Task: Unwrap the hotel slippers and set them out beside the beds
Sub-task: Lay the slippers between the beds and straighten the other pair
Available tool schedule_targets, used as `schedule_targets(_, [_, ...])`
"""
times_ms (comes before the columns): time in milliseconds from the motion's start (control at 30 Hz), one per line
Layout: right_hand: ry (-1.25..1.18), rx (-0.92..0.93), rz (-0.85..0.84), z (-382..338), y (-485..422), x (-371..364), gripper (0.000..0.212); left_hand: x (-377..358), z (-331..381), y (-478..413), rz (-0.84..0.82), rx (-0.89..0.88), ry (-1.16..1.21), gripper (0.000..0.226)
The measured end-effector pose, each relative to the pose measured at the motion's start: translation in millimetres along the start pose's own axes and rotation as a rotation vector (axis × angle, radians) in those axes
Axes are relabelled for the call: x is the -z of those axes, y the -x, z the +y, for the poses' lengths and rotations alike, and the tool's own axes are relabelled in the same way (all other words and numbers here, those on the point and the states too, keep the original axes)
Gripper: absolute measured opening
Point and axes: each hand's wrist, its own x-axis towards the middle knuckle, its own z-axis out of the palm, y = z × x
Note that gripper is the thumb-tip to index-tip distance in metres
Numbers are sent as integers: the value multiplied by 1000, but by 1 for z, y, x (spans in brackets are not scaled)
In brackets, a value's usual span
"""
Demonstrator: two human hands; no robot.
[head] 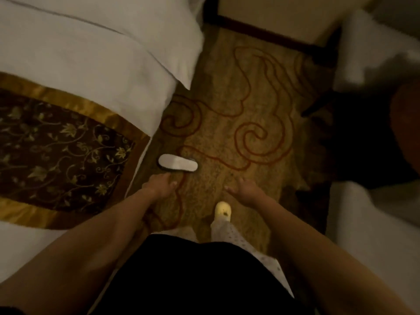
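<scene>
Slippers (177, 163) lie on carpet beside bed (95, 71); left hand (162, 185) and right hand (244, 189) both empty, fingers loose; probably straightening next.

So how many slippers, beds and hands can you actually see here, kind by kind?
White hotel slippers on the carpet: 1 visible, maybe a pair stacked; too blurred to tell
Beds: 2, the left bed and the right bed
Bare hands: 2, left hand and right hand, both empty
Total: 5
</scene>
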Motion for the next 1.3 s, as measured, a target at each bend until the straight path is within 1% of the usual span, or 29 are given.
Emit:
schedule_targets(67, [75,79,-6,-3,-33,31,69,6,3,-13,34,94,81,62])
schedule_targets(167, [153,172,-24,-14,-74,63,69,13,9,-24,61,175,184,64])
schedule_targets(267, [260,260,-82,-30,-112,84,68,18,9,-30,56,241,260,63])
schedule_targets(333, [324,282,-110,-46,-136,96,68,21,5,-38,42,281,298,62])
schedule_targets(400, [395,312,-146,-63,-157,105,67,27,-1,-46,50,316,330,61])
schedule_targets(467, [486,383,-188,-83,-178,112,65,32,-9,-52,76,370,376,61])
schedule_targets(600, [502,447,-184,-111,-204,125,67,37,-15,-57,104,464,508,62])
schedule_targets(767, [659,562,-279,-134,-238,145,71,27,0,-78,143,608,697,61])
schedule_targets(867, [766,647,-297,-143,-272,148,69,17,11,-108,200,664,798,62])
schedule_targets(1000, [869,710,-295,-149,-327,128,66,-5,19,-160,278,669,882,64])
schedule_targets(1133, [895,761,-297,-147,-401,69,71,-49,-1,-240,283,671,923,64])
schedule_targets(1200, [879,737,-304,-141,-448,30,73,-78,-16,-288,289,653,932,58])
schedule_targets(1300, [884,647,-302,-126,-515,-36,76,-126,-32,-358,299,670,919,59])
